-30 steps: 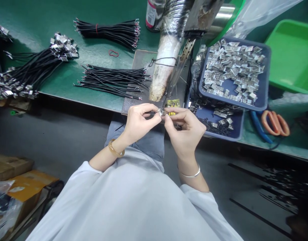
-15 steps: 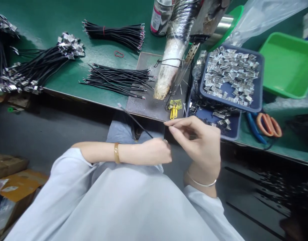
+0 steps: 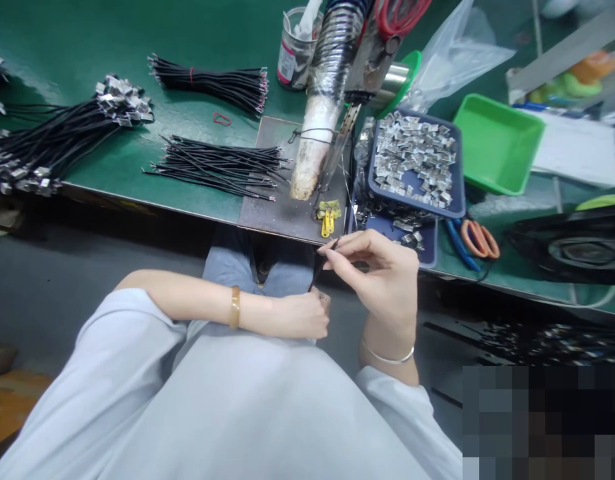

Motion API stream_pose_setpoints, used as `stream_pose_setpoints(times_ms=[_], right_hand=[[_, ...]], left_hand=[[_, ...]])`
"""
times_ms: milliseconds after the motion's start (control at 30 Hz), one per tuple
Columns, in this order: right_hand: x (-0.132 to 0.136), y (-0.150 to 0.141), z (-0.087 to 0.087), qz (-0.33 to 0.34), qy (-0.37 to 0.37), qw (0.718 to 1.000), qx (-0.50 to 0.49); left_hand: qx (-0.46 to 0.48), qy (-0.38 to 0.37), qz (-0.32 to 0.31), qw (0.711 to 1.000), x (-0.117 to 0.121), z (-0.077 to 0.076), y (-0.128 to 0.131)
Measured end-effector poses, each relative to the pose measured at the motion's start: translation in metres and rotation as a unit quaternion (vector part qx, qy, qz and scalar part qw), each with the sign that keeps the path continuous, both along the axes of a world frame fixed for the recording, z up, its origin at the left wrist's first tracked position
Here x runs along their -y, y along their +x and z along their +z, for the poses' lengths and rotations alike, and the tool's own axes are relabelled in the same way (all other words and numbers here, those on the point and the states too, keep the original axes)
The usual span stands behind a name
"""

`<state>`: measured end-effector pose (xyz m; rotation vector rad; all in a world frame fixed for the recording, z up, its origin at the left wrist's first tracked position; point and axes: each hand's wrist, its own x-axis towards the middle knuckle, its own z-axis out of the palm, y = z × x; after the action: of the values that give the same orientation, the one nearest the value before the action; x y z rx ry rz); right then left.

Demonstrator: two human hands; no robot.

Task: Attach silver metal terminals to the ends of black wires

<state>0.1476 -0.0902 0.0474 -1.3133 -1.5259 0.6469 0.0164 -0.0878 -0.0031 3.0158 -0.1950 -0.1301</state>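
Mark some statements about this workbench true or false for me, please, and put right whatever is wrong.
1. The right hand pinches a thin dark cable with its fingers. True.
2. The silver bracelet is on the left hand. False: it circles the right wrist; the left one wears a brownish bangle.
3. A red band goes round the upper cable bundle. True.
4. The orange handles lie inside the green tray. False: they are on the bench, in front of it.

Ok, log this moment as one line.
left hand: closed, grip hidden | right hand: pinching black cable | tied cable bundle: on green table | metal parts: in upper blue tray
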Motion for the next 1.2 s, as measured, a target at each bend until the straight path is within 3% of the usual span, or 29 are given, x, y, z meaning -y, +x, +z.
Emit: stream_pose_setpoints(times_ms=[67,100,200,267,300,400,500,567,633,700,800,967,1100,1200], right_hand=[[0.002,0.003,0.001,-0.017,0.009,1.000,-0.010],[0.003,0.005,0.002,-0.025,0.014,0.999,-0.014],[0.004,0.004,0.001,-0.039,0.035,0.998,-0.018],[0.002,0.001,0.000,-0.030,0.046,0.998,-0.006],[0.002,-0.001,-0.002,-0.020,0.049,0.999,0.006],[0.000,-0.006,-0.005,0.008,0.068,0.996,0.063],[0.001,-0.002,-0.004,-0.019,0.167,0.972,0.162],[0.004,0.010,0.001,-0.075,0.240,0.944,0.215],[0.005,0.029,0.007,-0.135,0.240,0.929,0.246],[-0.001,0.057,0.012,-0.183,0.155,0.925,0.294],[-0.025,0.103,0.011,-0.234,0.035,0.897,0.373],[-0.091,0.151,-0.004,-0.238,-0.025,0.885,0.400],[-0.130,0.158,-0.017,-0.173,-0.022,0.901,0.397],[-0.138,0.159,-0.025,-0.158,-0.026,0.911,0.379]], left_hand=[[0.156,-0.016,0.032,0.987,-0.008,0.002,-0.011],[0.260,-0.033,0.064,0.963,-0.013,0.003,-0.018],[0.497,-0.136,0.243,0.821,-0.027,0.007,-0.036],[0.518,-0.282,0.359,0.723,-0.033,0.008,-0.041],[0.497,-0.375,0.388,0.680,-0.034,0.008,-0.041],[0.410,-0.621,0.388,0.544,-0.033,0.003,-0.034],[0.379,-0.711,0.388,0.448,-0.030,-0.004,-0.029],[0.387,-0.711,0.401,0.428,-0.031,-0.006,-0.030],[0.399,-0.687,0.428,0.432,-0.034,-0.007,-0.035],[0.397,-0.658,0.460,0.444,-0.038,-0.007,-0.040],[0.361,-0.643,0.499,0.456,-0.043,-0.008,-0.045],[0.295,-0.675,0.494,0.461,-0.047,-0.014,-0.042],[0.293,-0.701,0.497,0.420,-0.048,-0.017,-0.037],[0.293,-0.715,0.503,0.387,-0.049,-0.017,-0.036]])
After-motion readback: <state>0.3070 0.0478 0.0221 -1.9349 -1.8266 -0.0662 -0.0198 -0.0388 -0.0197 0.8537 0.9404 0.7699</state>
